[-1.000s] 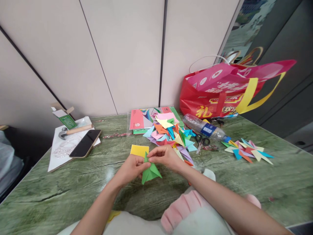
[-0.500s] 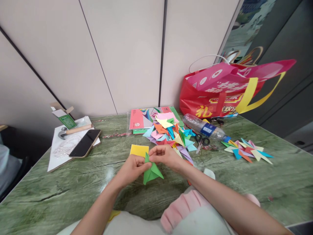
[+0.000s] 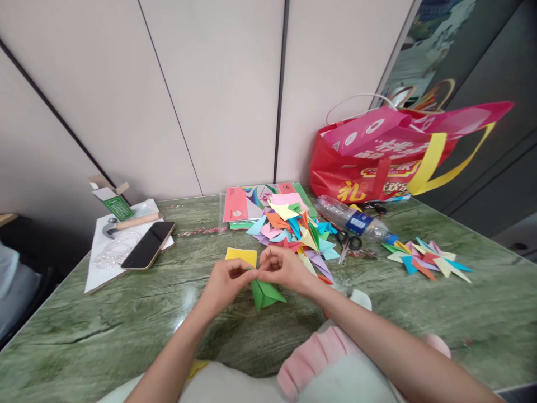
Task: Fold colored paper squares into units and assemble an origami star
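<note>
A folded piece of green paper (image 3: pixel 265 295) hangs between my two hands, its wide pointed end toward me. My left hand (image 3: pixel 229 284) pinches its narrow top between thumb and forefinger. From the other side, my right hand (image 3: pixel 285 270) pinches the same top, fingertips touching those of the left; that end of the paper is hidden by the fingers. Just behind my hands lies a yellow square of paper (image 3: pixel 241 256). Beyond the right hand is a heap of folded paper pieces (image 3: pixel 289 224) in many colours.
Black-handled scissors (image 3: pixel 349 242) and a plastic bottle (image 3: pixel 356 219) lie right of the heap. Further right is a many-pointed paper star (image 3: pixel 432 258). A red bag (image 3: pixel 377 162) stands behind. At left are a phone (image 3: pixel 149 246), a hammer (image 3: pixel 132 223) and a small green-white box (image 3: pixel 115 202).
My fingertips have come together over the top of the green paper, covering more of it. The paper has turned slightly, its wide end swinging right.
</note>
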`<action>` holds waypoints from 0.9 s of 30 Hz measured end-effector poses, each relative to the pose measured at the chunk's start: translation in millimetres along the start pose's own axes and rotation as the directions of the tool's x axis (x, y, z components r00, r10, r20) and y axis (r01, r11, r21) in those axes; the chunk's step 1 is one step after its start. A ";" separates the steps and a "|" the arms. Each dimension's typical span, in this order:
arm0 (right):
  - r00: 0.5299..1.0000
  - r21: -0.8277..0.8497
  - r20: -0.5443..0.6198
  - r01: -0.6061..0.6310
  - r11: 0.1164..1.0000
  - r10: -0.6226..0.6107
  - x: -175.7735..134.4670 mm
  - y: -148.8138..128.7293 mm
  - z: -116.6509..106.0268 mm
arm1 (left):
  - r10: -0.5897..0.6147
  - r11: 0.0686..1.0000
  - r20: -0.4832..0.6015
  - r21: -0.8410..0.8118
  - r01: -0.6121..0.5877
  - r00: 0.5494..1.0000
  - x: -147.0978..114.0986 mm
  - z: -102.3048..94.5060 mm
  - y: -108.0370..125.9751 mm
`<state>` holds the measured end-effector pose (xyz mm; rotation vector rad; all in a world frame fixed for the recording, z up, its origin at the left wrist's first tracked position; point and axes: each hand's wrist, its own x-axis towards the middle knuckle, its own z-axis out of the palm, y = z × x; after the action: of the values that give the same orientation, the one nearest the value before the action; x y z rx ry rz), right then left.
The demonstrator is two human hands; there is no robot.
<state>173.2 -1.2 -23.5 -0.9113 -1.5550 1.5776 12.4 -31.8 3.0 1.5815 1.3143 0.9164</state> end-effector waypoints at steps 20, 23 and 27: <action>0.989 0.069 -0.052 -0.136 0.988 0.140 3.2 -0.5 1.8 | -0.085 0.962 -0.338 -0.273 -0.011 0.937 6.6 -21.3 -10.8; 0.989 0.060 -0.058 -0.132 0.989 0.135 4.1 0.7 1.1 | -0.092 0.968 -0.347 -0.249 0.003 0.933 7.2 -21.8 -10.8; 0.986 0.039 -0.067 -0.151 0.988 0.154 5.0 1.3 0.9 | -0.103 0.971 -0.351 -0.240 0.017 0.931 7.5 -18.1 -11.8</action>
<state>170.0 2.7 -24.7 -1.0774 -1.4346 1.6546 -7.0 -20.6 -1.4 1.2208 1.4345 1.3184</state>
